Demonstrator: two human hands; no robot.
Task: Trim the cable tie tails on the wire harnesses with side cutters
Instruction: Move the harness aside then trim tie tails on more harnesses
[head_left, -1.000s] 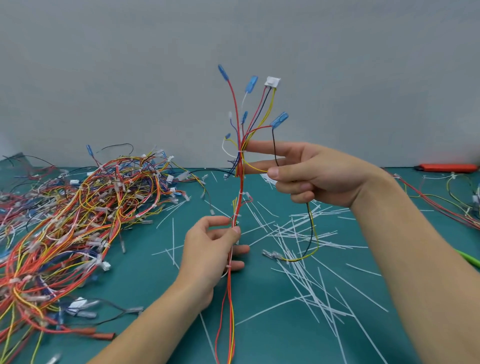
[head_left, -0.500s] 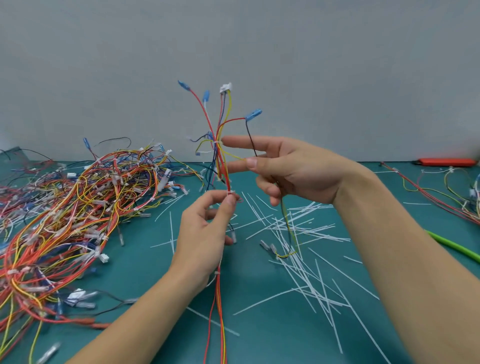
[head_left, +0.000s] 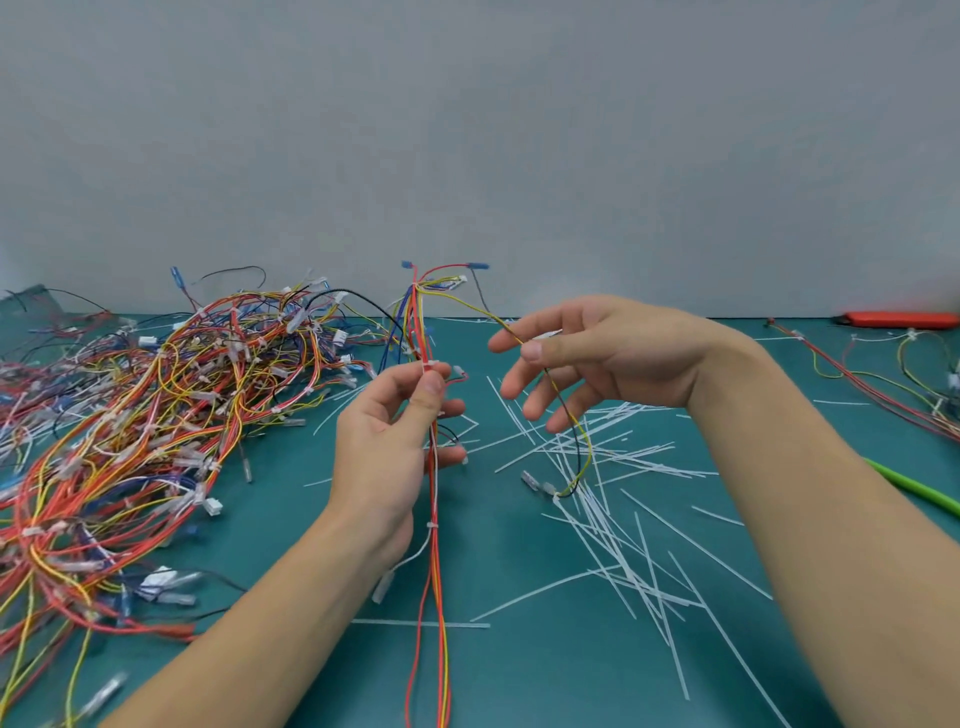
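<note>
Left hand thumb and fingertips pinch the wire harness, upright above the green mat. Right hand pinches its yellow branch wire, other fingers spread. Cut tie tails lie right of the harness, a harness pile left.

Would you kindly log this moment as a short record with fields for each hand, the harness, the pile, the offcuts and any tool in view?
left hand: pinches the held harness between thumb and fingertips
right hand: fingers loosely spread, a yellow branch wire passing between thumb and forefinger
held harness: upright, tail hanging toward the camera
harness pile: left side of the mat
offcuts: white strips scattered under the right hand
orange tool: far right edge, untouched
</note>
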